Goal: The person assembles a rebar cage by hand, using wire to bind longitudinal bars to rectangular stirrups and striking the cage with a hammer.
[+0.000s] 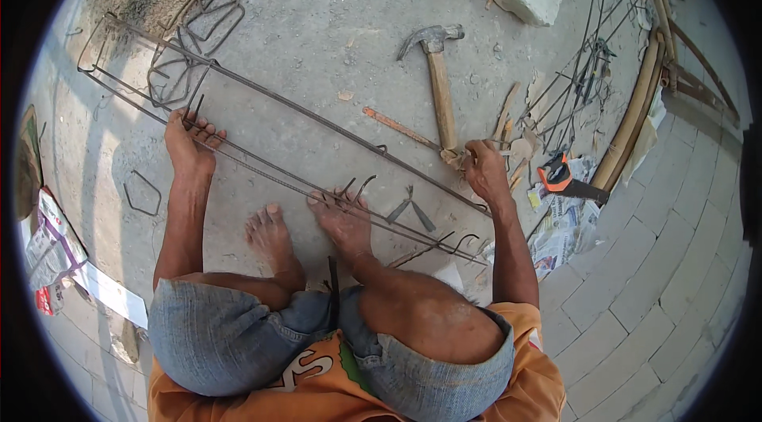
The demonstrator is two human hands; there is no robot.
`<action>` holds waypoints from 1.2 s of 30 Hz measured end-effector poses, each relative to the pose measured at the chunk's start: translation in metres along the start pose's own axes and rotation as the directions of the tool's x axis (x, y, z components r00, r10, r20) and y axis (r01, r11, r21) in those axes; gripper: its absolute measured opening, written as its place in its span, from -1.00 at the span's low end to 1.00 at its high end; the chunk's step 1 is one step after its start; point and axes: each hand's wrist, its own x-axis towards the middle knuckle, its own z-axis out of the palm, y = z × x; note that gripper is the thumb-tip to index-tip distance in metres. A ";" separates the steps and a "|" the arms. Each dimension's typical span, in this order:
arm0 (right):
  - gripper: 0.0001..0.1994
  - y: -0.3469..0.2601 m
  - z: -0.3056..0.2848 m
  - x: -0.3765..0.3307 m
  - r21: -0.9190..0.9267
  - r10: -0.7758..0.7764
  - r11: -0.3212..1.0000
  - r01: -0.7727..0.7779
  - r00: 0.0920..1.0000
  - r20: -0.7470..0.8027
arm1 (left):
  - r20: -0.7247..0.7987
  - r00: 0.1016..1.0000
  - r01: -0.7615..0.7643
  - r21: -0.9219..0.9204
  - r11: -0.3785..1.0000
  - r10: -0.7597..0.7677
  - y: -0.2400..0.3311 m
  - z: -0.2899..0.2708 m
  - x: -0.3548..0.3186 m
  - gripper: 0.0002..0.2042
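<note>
1. Rods (317, 117), long and dark, made a skinny frame that stretched on a slant over the gray floor (309, 33), in front of the person.
2. The left hand (190, 140) had its fingers curled around the near side of the rods, toward their left end.
3. The right hand (484, 166) was well apart from the left one, fingers bent, close to the handle end of a hammer (441, 96). I couldn't tell if it pinched anything.
4. Bent metal loops (210, 11) lay near the frame's left end.
5. A saw (573, 182) sat by some newspaper (567, 227) at the right.
</note>
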 end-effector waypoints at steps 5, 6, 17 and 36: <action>-0.73 0.019 0.005 -0.001 -0.351 -0.180 0.914 0.202 0.979 0.094 | 0.011 1.000 -0.004 0.007 1.000 0.004 0.000 -0.002 -0.001 -0.77; -0.73 0.020 0.004 0.002 -0.360 -0.174 0.909 0.212 0.975 0.134 | 0.010 1.000 -0.002 0.008 1.000 0.002 0.001 -0.001 -0.001 -0.77; -0.80 0.025 0.002 -0.012 -0.224 -0.338 0.908 0.355 0.935 0.109 | -0.004 1.000 0.009 -0.008 1.000 -0.009 0.005 0.024 -0.028 -0.77; -0.50 -0.216 0.054 0.028 -0.255 -0.610 0.751 0.609 0.788 0.086 | 0.319 0.906 -0.408 0.831 0.377 0.277 0.014 -0.021 -0.020 -0.44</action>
